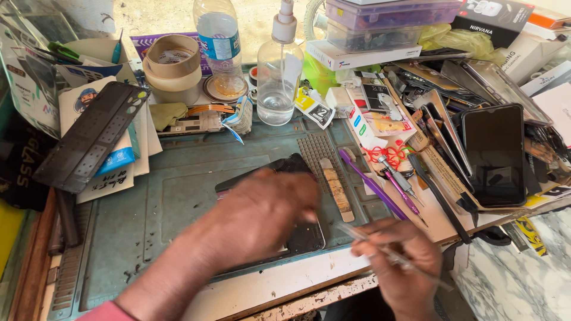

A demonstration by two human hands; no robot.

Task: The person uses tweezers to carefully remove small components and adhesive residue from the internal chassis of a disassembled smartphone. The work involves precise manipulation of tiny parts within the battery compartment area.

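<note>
A clear plastic spray bottle [278,77], stacked rolls of tan tape [173,66] and a purple-handled screwdriver [370,183] are crowded around the grey-green work mat [172,196]. The dark opened phone [291,202] is lain flat on it, pressed under the left hand [262,214]. Thin metal tweezers [380,249] are pinched in the right hand [401,261], just beside the phone.

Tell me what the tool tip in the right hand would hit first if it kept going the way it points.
Probably the dark phone under the left hand: the right hand aims its thin metal tool up-left toward it, though depth is unclear.
</note>
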